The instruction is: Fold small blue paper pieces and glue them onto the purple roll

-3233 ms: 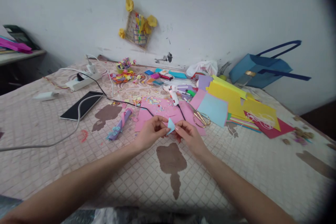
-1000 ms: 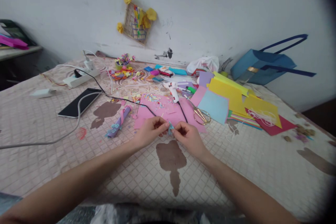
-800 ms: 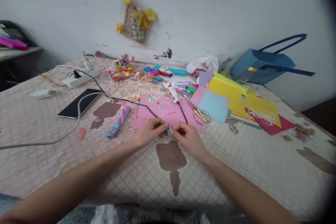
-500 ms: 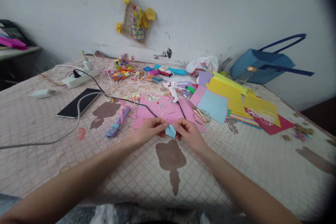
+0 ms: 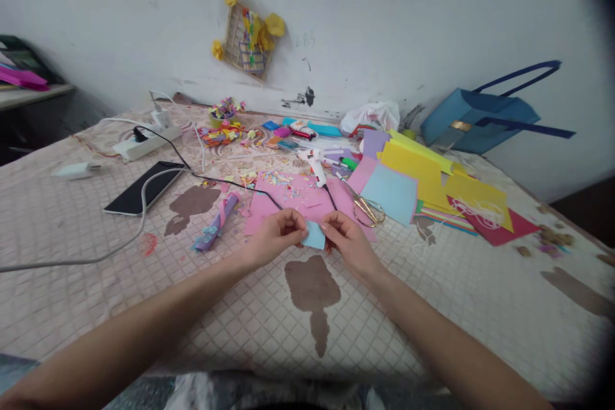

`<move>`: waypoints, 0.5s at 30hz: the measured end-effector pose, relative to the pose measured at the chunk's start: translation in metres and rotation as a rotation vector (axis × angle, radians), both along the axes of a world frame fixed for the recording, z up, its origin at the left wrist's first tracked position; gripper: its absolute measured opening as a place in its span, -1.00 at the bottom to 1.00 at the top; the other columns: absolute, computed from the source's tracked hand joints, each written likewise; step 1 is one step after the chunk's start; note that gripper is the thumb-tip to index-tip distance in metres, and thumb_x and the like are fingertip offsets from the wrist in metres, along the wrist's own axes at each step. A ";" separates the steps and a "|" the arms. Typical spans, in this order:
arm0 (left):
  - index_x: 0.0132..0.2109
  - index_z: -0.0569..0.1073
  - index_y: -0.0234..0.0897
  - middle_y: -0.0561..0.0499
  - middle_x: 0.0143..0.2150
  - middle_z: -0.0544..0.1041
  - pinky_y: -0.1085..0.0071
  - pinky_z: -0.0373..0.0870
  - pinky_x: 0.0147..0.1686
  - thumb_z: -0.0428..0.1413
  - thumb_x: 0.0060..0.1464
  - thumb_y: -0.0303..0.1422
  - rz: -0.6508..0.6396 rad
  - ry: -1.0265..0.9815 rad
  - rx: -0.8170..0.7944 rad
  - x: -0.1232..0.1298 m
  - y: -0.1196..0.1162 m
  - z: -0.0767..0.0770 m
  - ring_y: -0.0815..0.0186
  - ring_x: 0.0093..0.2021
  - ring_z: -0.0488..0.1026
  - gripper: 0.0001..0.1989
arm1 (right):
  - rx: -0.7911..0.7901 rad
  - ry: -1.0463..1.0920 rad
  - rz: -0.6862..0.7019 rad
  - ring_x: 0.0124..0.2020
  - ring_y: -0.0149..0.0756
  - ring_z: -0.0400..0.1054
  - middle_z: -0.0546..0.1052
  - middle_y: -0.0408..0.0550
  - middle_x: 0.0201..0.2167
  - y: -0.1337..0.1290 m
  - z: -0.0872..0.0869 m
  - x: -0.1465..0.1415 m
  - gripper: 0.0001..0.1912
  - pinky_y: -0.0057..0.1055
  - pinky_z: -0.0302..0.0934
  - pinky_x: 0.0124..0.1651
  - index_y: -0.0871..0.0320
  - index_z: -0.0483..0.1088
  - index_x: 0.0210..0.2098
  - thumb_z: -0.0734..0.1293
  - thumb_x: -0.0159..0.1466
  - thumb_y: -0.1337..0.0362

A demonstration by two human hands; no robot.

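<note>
A small piece of light blue paper [image 5: 314,236] is stretched between my two hands, above the near edge of a pink sheet [image 5: 264,205]. My left hand [image 5: 278,235] pinches its left edge between thumb and fingers. At the right edge, my right hand [image 5: 346,238] grips it the same way. Just beyond the hands lie gold-handled scissors [image 5: 369,210] and a white glue gun [image 5: 316,168] with a black cord. To the left rests a rolled purple paper piece [image 5: 220,221] with blue and pink trimmings.
A black tablet-like slab [image 5: 144,189], a power strip [image 5: 148,144] and loose cables occupy the left. Yellow sheets [image 5: 413,170], a light blue sheet [image 5: 390,192] and a red sheet [image 5: 502,230] with white string lie right. A blue bag [image 5: 480,118] stands against the wall.
The light blue paper looked creased or folded earlier and now shows as a flatter, wider piece. My hands have moved very slightly and still hold it.
</note>
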State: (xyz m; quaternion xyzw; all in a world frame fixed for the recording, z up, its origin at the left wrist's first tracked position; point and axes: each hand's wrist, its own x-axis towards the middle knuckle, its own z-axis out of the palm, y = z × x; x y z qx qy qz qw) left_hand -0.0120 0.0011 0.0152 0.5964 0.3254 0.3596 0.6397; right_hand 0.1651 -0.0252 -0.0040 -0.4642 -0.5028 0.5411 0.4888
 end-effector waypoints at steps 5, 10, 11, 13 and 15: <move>-0.25 0.46 -0.34 0.02 -0.36 0.46 0.47 0.31 -0.35 0.06 -0.02 -0.48 -0.012 0.038 0.039 0.001 -0.001 0.000 0.41 -0.38 0.37 -0.86 | 0.109 -0.046 -0.034 -0.55 -0.46 0.20 0.32 -0.22 -0.49 0.000 0.002 -0.001 -0.86 -0.53 0.16 -0.55 0.09 0.26 -0.31 0.28 0.19 0.19; -0.23 0.48 -0.34 0.01 -0.34 0.49 0.46 0.33 -0.30 -0.01 -0.02 -0.57 0.003 0.032 0.067 0.001 -0.001 0.003 0.40 -0.35 0.39 -0.78 | 0.177 -0.074 -0.035 -0.50 -0.43 0.21 0.32 -0.18 -0.43 -0.001 0.002 0.001 -0.94 -0.49 0.18 -0.49 0.10 0.31 -0.32 0.23 0.20 0.29; -0.23 0.47 -0.34 0.01 -0.34 0.49 0.45 0.33 -0.29 0.00 -0.01 -0.57 0.004 0.031 0.075 0.001 -0.001 0.004 0.40 -0.34 0.40 -0.78 | 0.187 -0.076 -0.027 -0.50 -0.43 0.22 0.33 -0.19 -0.43 -0.001 0.002 0.002 -0.93 -0.48 0.19 -0.47 0.10 0.32 -0.31 0.22 0.20 0.31; -0.23 0.46 -0.35 0.00 -0.34 0.49 0.44 0.32 -0.26 0.03 -0.01 -0.54 0.019 0.022 0.085 0.001 -0.002 0.004 0.40 -0.34 0.40 -0.81 | 0.203 -0.080 -0.018 -0.51 -0.43 0.23 0.34 -0.19 -0.45 0.000 0.001 0.003 -0.89 -0.46 0.19 -0.43 0.10 0.33 -0.30 0.19 0.20 0.35; -0.22 0.45 -0.36 -0.02 -0.32 0.50 0.42 0.32 -0.22 0.06 -0.01 -0.51 0.027 0.001 0.077 0.000 -0.002 0.003 0.37 -0.30 0.42 -0.84 | 0.219 -0.091 -0.017 -0.50 -0.43 0.24 0.35 -0.19 -0.46 0.000 0.001 0.004 -0.86 -0.45 0.19 -0.40 0.10 0.34 -0.29 0.19 0.19 0.38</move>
